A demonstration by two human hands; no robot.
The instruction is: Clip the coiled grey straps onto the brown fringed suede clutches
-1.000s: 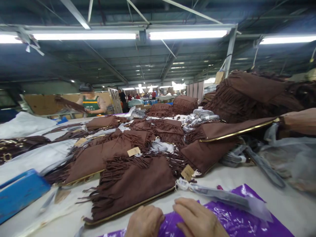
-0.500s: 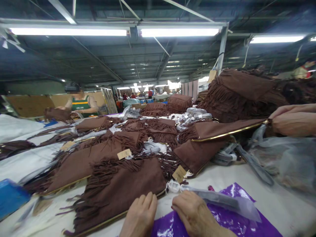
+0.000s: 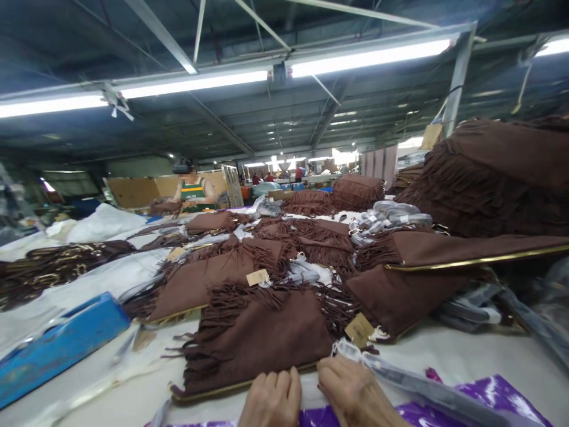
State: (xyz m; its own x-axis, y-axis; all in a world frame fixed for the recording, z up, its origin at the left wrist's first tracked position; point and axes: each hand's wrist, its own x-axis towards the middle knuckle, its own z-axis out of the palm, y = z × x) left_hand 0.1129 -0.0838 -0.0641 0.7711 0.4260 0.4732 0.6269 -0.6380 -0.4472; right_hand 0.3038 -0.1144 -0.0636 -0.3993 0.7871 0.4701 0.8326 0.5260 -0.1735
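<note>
A brown fringed bag lies flat in front of me, its gold zip along the near edge. My left hand is closed at that zip edge, its knuckles up and fingertips hidden. Close to the bag's near right corner, my right hand is closed too, with its fingers curled down. Shiny purple plastic lies under and between both hands; what exactly they pinch is hidden. Beside my right hand runs a grey strap in clear wrap. A tan tag lies just beyond it.
More fringed bags cover the table, with wrapped straps among them. A large brown heap rises at the right. At the left are a blue object and dark pieces with gold hardware. A co-worker stands across the table.
The view has swung left, so more of the blue object shows. Another person's hand at the right, holding a bag's zip end, has left the view. Both my hands stay closed.
</note>
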